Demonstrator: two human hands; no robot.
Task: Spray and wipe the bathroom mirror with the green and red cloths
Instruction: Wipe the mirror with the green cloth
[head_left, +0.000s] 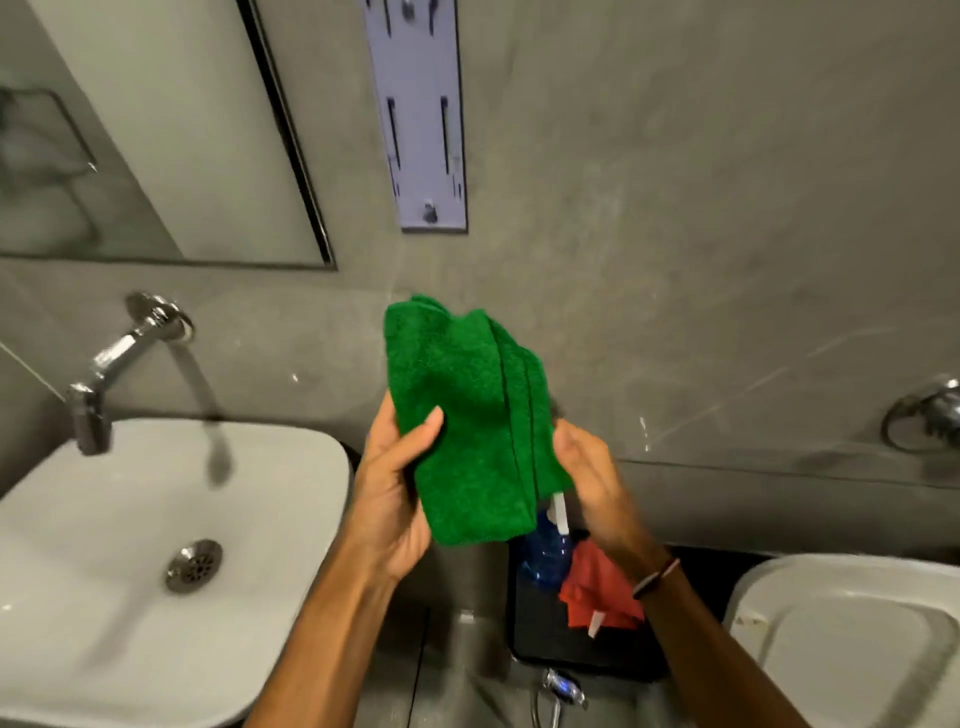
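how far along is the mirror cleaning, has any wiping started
Nothing looks done: the mirror shows no spray or wipe marks. In hand: both the left hand and right hand hold the folded green cloth. Left: the blue spray bottle and red cloth lie below, untouched.

Centre frame is filled by the folded green cloth (470, 421), pinched between the left hand (395, 493) and right hand (592, 478), which blocks the way straight ahead to the grey wall. Below it, the black tray (540, 639) is crowded by the blue spray bottle (545, 551) and the red cloth (597, 592) just beside it. At lower left the white basin (156, 545) lies open under the jutting chrome tap (114, 364). The mirror (156, 130) at upper left has clear room before it. The wall at upper right is bare; a second basin (852, 634) closes the lower right corner.
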